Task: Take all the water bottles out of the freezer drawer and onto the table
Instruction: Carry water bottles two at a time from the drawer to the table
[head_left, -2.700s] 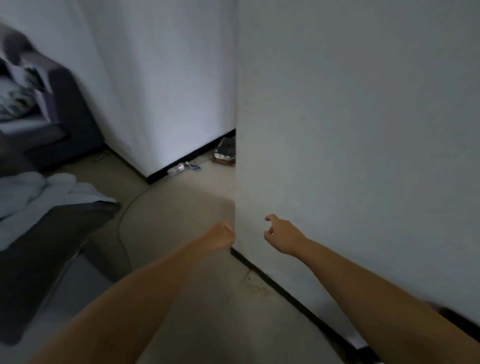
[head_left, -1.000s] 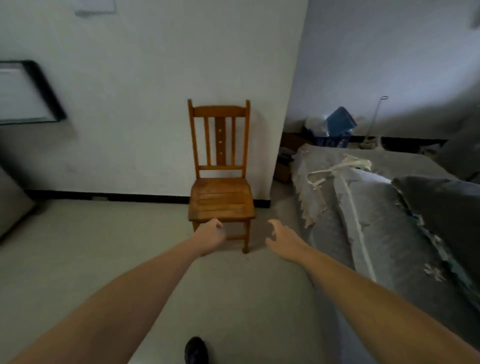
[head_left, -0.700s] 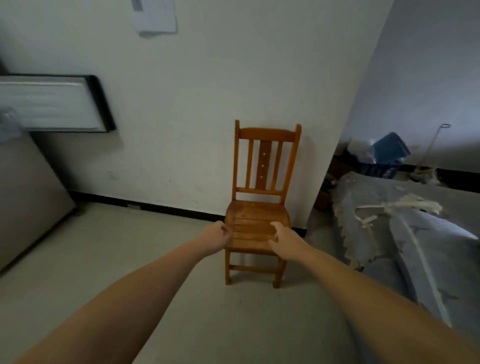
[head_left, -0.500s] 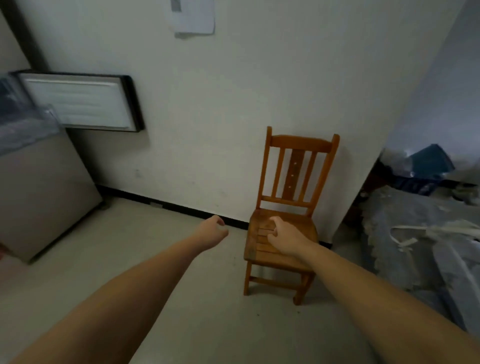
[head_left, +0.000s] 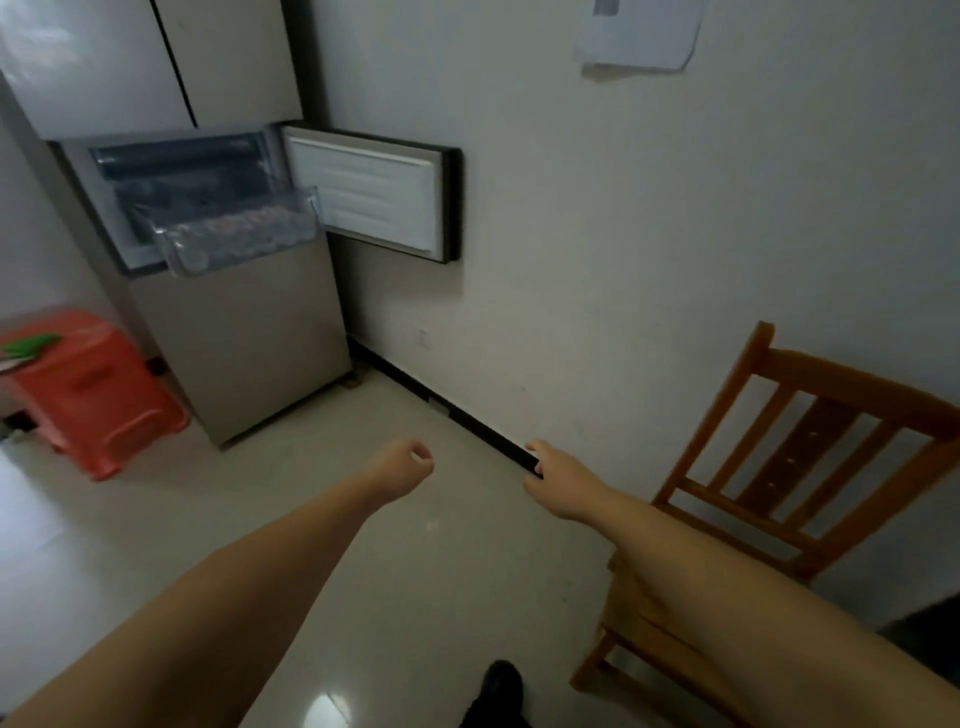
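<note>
A beige fridge (head_left: 244, 338) stands at the upper left with its freezer door (head_left: 374, 200) swung open to the right. A clear freezer drawer (head_left: 234, 234) is pulled out; several water bottles (head_left: 244, 228) lie inside, blurred. My left hand (head_left: 405, 467) hangs over the floor in a loose fist and holds nothing. My right hand (head_left: 556, 480) is stretched forward beside it with fingers loosely curled, also empty. Both hands are well short of the drawer. No table is in view.
A wooden chair (head_left: 769, 493) stands against the wall at the right, under my right forearm. An orange plastic stool (head_left: 88, 395) sits left of the fridge. A paper sheet (head_left: 639, 31) hangs on the wall. My shoe (head_left: 498, 691) shows at the bottom edge.
The view has swung left: the chair slid from centre to the right edge and the open fridge with its drawer came into view. Both hands stay empty in front of me.
</note>
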